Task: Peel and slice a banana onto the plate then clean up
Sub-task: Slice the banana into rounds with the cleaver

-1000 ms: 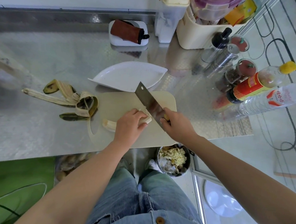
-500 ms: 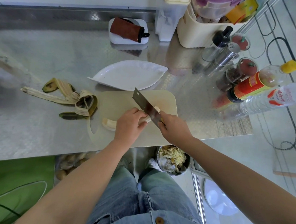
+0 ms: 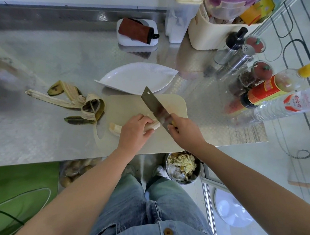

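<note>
A peeled banana (image 3: 115,128) lies across the cream cutting board (image 3: 177,104) on the steel counter. My left hand (image 3: 134,132) holds it down, fingers curled over its middle, so only both ends show. My right hand (image 3: 183,133) grips the handle of a cleaver (image 3: 155,109), whose blade is tilted up just right of the banana's right end. The white leaf-shaped plate (image 3: 136,77) sits right behind the board with nothing on it. The banana peel (image 3: 78,102) lies spread on the counter to the left of the board.
Bottles, spice jars and shakers (image 3: 259,84) crowd the counter's right side. A cream bin (image 3: 216,35) and a white dish holding a red cloth (image 3: 137,31) stand at the back. Below the counter edge, by my knees, sits a metal bowl of scraps (image 3: 182,167).
The cleaver came down onto the banana's right end half a second ago and has now lifted again, blade tilted up. My left hand stays on the banana.
</note>
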`<state>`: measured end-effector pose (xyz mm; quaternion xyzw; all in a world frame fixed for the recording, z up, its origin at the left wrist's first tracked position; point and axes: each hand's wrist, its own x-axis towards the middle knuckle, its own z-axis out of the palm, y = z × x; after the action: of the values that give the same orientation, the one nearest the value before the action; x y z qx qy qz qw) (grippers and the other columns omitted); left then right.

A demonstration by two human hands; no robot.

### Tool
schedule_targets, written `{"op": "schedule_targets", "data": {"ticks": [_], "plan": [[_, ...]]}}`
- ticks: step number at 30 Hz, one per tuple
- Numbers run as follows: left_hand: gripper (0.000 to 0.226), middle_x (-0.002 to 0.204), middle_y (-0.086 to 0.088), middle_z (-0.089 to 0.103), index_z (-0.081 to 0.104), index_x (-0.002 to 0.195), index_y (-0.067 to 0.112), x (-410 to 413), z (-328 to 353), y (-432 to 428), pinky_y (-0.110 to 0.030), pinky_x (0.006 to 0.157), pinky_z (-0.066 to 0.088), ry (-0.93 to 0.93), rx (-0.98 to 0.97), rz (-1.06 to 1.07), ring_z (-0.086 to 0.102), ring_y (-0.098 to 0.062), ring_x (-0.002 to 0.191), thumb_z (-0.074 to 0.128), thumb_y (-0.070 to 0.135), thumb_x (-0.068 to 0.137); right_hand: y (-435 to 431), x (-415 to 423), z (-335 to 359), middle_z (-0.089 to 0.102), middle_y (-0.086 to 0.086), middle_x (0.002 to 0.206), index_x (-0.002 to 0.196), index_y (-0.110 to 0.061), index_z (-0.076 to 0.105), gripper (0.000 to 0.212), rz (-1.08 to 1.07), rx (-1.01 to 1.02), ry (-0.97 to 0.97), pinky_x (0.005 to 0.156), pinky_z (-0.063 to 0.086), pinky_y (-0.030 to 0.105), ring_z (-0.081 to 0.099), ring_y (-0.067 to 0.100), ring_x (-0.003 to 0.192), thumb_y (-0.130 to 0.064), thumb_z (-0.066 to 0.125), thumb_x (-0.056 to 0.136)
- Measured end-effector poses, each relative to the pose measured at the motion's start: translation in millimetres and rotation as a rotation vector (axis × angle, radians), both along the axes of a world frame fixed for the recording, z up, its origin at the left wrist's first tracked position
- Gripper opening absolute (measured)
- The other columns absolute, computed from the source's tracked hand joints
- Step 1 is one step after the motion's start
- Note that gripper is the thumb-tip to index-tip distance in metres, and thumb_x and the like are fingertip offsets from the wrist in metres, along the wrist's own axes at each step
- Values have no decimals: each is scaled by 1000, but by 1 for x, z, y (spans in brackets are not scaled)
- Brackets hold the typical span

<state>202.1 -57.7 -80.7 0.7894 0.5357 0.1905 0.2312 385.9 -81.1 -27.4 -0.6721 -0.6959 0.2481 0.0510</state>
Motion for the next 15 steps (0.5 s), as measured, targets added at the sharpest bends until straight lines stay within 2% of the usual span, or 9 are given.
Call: {"op": "schedule_targets", "data": {"ticks": [3,7,12,15], "plan": [[22,89,0,63,67,94,15,1,1,0,-30,65,46,2,0,8,59,-20,81,76,21,74,1,1,3,47,1,70,105,-9,50,16,19,-24,-14,56,46,39,51,29,67,-20,46,94],[21,88,1,63,68,94,16,2,0,0,-27,66,43,11,-9,8,58,-19,81,76,22,75,1,0,1,46,1,69,104,-9,50,15,23,-28,-20,55,39,34,51,30,66,-20,45,95],[22,88,0,62,67,94,16,3,0,0,-34,65,48,15,-20,10,58,-21,81,76,21,75,-3,-6,-7,59,9,85,125,-10,47,31,11,-59,-45,58,40,34,57,34,78,-20,43,95],[22,89,0,62,68,94,16,3,0,1,-34,67,48,13,-24,11,58,-21,82,76,22,75,-5,-9,-13,62,10,91,128,-10,46,34,-5,-65,-36,60,41,34,58,33,82,-20,42,96]]}}
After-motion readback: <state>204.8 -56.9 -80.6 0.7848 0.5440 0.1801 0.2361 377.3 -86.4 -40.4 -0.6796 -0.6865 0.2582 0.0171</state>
